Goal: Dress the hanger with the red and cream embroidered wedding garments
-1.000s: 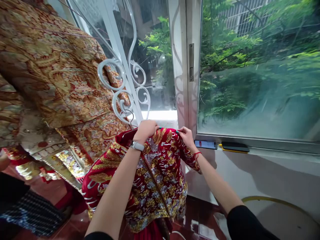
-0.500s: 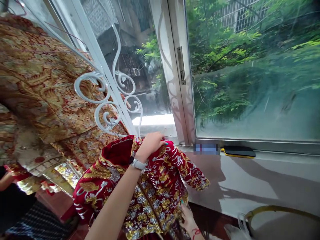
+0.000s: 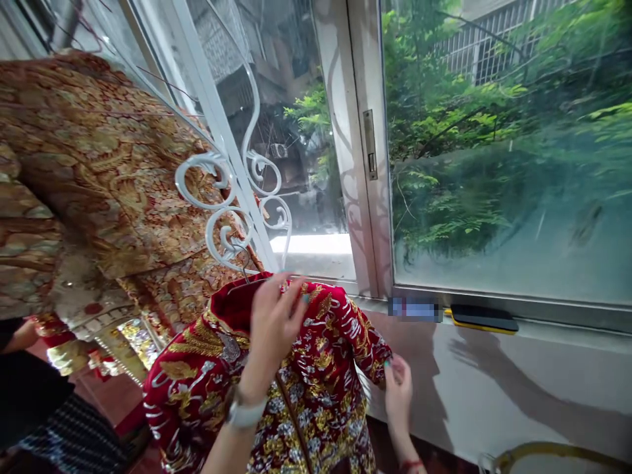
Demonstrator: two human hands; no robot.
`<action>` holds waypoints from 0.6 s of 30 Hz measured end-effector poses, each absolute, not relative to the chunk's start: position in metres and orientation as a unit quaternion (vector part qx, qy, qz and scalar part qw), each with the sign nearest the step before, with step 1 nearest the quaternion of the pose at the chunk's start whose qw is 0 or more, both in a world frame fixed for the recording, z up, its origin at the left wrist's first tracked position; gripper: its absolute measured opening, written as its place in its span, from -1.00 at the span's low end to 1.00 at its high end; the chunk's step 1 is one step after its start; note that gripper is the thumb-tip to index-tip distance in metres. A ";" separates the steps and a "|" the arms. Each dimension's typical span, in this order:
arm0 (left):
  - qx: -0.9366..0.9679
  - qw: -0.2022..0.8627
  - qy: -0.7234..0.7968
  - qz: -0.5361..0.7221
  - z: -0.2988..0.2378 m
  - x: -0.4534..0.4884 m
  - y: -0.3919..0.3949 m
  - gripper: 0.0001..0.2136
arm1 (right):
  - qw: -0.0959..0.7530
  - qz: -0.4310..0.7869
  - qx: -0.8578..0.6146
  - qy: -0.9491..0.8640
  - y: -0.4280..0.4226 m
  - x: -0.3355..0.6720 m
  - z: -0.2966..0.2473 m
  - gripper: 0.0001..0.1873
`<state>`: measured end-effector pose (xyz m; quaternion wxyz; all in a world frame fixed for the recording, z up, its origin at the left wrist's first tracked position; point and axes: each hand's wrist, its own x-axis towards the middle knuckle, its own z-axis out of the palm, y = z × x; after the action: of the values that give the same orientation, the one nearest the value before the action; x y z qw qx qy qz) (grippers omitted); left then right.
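Observation:
A red jacket (image 3: 320, 342), thickly embroidered in gold and silver, hangs on a hanger (image 3: 247, 282) below a white scrolled metal rack (image 3: 232, 171). My left hand (image 3: 276, 316), with a watch on its wrist, is in front of the collar. Its fingers are apart and slightly blurred, and nothing shows in them. At the end of the jacket's sleeve on the right, my right hand (image 3: 399, 382) pinches the cuff between thumb and fingers. A red string circles that wrist.
Other gold-patterned garments (image 3: 113, 171) hang at the left. A person in a black top (image 3: 34, 388) stands at the lower left. Under the window (image 3: 494, 164), a brush with a yellow edge (image 3: 484, 318) lies on the sill. A curved yellowish rim (image 3: 548, 449) shows at lower right.
My left hand has come off the jacket's shoulder and moved left towards the collar. My right hand has gone from the lower front up to the sleeve cuff and taken hold of it.

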<state>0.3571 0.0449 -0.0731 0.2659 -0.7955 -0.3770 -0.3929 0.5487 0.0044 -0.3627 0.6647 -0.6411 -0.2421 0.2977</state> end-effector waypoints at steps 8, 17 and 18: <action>-0.521 0.085 -0.669 -0.522 -0.123 0.156 0.027 -0.74 | 0.611 0.250 -0.423 -0.621 0.118 0.552 -0.159 -0.54; -0.545 0.030 -0.658 -0.519 -0.156 0.144 0.036 -0.59 | 0.529 0.275 -0.530 -0.603 0.131 0.554 -0.159 -0.40; -0.552 0.028 -0.653 -0.518 -0.166 0.140 0.030 -0.61 | 0.533 0.254 -0.544 -0.596 0.122 0.551 -0.161 -0.45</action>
<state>0.1396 0.0301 -0.1664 0.0278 -0.5524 -0.6528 -0.5176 0.5508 0.1224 -0.1614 0.5334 -0.5437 -0.5961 0.2540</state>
